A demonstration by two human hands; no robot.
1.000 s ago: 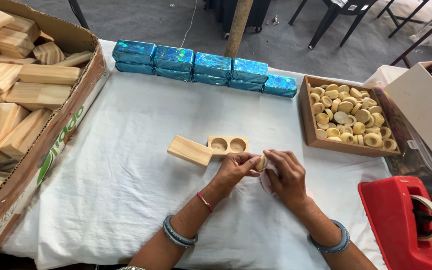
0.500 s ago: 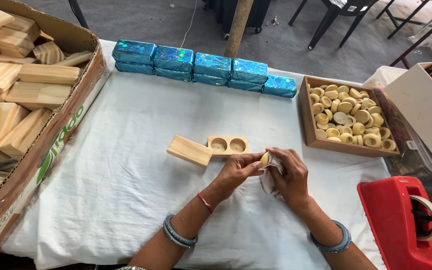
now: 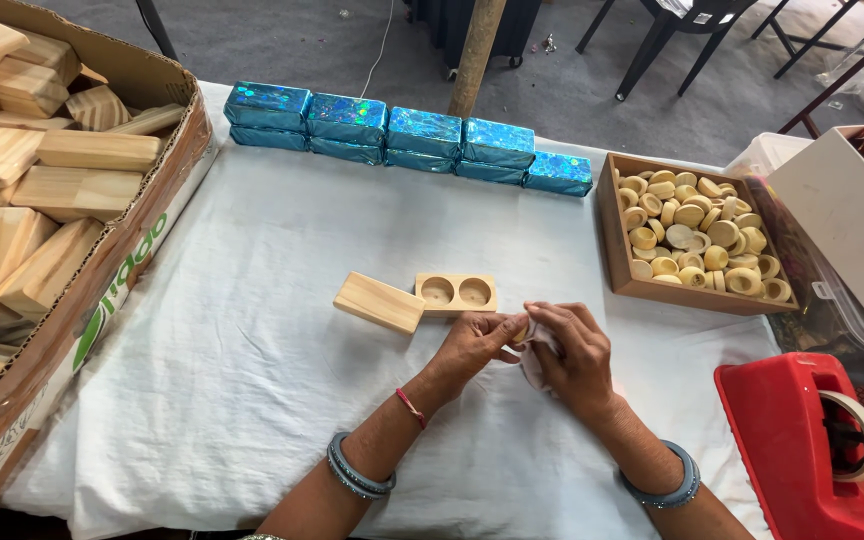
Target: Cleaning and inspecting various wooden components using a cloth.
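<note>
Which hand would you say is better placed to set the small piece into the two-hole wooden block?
Probably the left hand: its fingertips pinch the small piece and sit nearest the block; the right hand cups a white cloth.

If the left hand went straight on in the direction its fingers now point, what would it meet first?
The left hand points right, so it would meet the right hand and the small white cloth it holds. They seem to touch already, though depth is unclear.

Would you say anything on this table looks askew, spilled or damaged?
Nothing spilled or damaged. Only the wooden lid lies skewed beside the two-hole wooden block, and the cardboard box bulges under loosely piled wood.
</note>
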